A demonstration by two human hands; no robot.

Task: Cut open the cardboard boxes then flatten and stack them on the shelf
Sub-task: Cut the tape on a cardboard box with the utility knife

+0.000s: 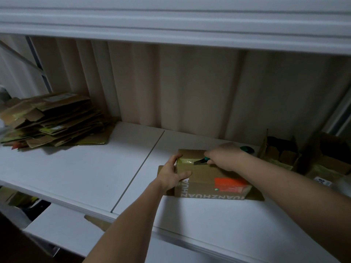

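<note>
A brown cardboard box (pixel 207 177) with an orange label and white lettering sits on the white shelf (pixel 76 173), right of centre. My left hand (pixel 172 174) grips the box's left end, fingers curled over its top edge. My right hand (pixel 224 156) holds a green-handled cutter (pixel 200 161) whose blade lies on the clear tape running along the top of the box. A pile of flattened cardboard boxes (pixel 51 120) lies at the shelf's far left.
Opened cardboard boxes (pixel 303 156) stand at the right end of the shelf, with a green tape roll (pixel 247 149) behind my right hand. A corrugated wall backs the shelf and another shelf hangs overhead. A lower shelf shows at bottom left.
</note>
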